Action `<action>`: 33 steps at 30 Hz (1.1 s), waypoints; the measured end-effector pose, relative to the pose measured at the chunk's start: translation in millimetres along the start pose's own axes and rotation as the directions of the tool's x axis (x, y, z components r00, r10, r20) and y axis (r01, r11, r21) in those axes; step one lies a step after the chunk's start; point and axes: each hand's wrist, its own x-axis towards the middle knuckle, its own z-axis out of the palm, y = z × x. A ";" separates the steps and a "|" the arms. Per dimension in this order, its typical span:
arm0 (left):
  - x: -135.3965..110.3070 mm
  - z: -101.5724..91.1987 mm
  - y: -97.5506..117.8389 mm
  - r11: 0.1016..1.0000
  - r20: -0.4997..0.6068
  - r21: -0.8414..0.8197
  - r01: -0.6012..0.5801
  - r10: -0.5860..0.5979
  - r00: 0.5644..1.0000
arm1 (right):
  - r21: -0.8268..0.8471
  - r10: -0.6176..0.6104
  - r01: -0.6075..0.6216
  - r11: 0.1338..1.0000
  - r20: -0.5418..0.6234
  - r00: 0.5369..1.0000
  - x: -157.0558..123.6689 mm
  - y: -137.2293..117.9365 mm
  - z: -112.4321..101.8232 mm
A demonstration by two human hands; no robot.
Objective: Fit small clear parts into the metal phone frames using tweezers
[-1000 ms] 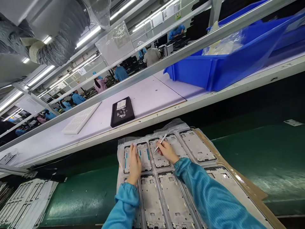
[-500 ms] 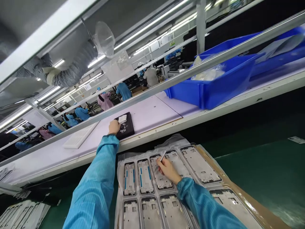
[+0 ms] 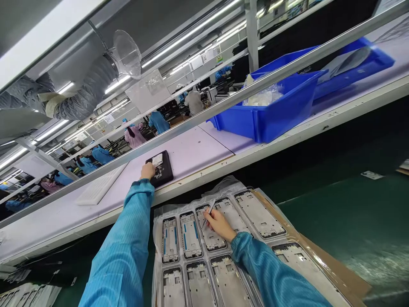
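My left hand (image 3: 148,171) reaches up to the white shelf and rests on the left edge of a small black tray (image 3: 161,169) that holds tiny silvery parts; its fingers are curled, and what they pinch is hidden. My right hand (image 3: 217,223) is closed on a pair of metal tweezers (image 3: 207,212), tips up, over a grey phone frame (image 3: 209,229). That frame lies among several others in rows on a plastic-covered sheet (image 3: 223,251) in front of me. Two frames at the left (image 3: 180,236) carry blue strips.
A white grid tray (image 3: 97,189) lies on the shelf (image 3: 198,153) left of the black tray. A blue bin (image 3: 271,115) with clear bags sits at the shelf's right. Green belt (image 3: 345,213) runs to the right. Other workers in blue and pink stand beyond the rail.
My left hand left the phone frames and rose to the black tray on the shelf. My right hand stayed on the frames with the tweezers. The view tilted up slightly.
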 end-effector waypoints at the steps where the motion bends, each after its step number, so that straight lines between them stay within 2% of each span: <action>1: -1.0 0.9 0.8 1.000 -0.004 0.013 0.002 -0.002 1.000 | -0.005 0.000 0.000 1.000 0.001 1.000 0.0 0.2 -0.1; 10: -13.4 -6.1 5.8 0.994 -0.041 0.087 -0.073 0.076 0.996 | -0.032 -0.010 0.010 0.999 0.003 1.000 1.1 2.7 0.2; 16: -15.7 -9.2 12.2 0.995 -0.055 0.056 -0.084 0.087 0.995 | -0.052 -0.025 0.026 0.998 0.010 1.000 3.6 3.1 -0.4; 20: -20.0 -19.7 10.4 0.994 -0.121 -0.050 -0.100 0.093 0.988 | -0.033 -0.047 0.048 0.998 0.023 0.999 2.0 0.3 -1.0; 24: -26.4 -43.2 2.2 0.961 -0.231 -0.235 -0.148 0.093 0.969 | -0.013 -0.045 0.046 0.999 0.021 0.999 -0.5 -4.0 -1.3; 26: -39.8 -51.7 -4.7 0.922 -0.310 -0.341 -0.182 0.073 0.948 | 0.000 -0.041 0.041 0.999 0.016 0.999 -1.2 -5.4 -1.0; 28: -68.2 -50.6 -11.5 0.882 -0.392 -0.419 -0.216 0.038 0.919 | 0.017 -0.046 0.046 0.999 0.017 0.999 -1.0 -6.7 -0.7; 31: -140.5 -25.7 -15.6 0.758 -0.520 -0.590 -0.280 -0.091 0.850 | 0.048 -0.070 0.068 0.997 0.030 0.997 -1.0 -13.7 -0.9; 32: -169.2 -13.2 -14.4 0.538 -0.555 -0.760 -0.364 -0.247 0.794 | 0.055 -0.075 0.073 0.996 0.042 0.996 -2.7 -19.2 -1.0; 33: -198.2 -0.5 -11.7 0.280 -0.516 -0.855 -0.437 -0.362 0.776 | 0.060 -0.085 0.081 0.995 0.055 0.995 -6.4 -27.2 -0.8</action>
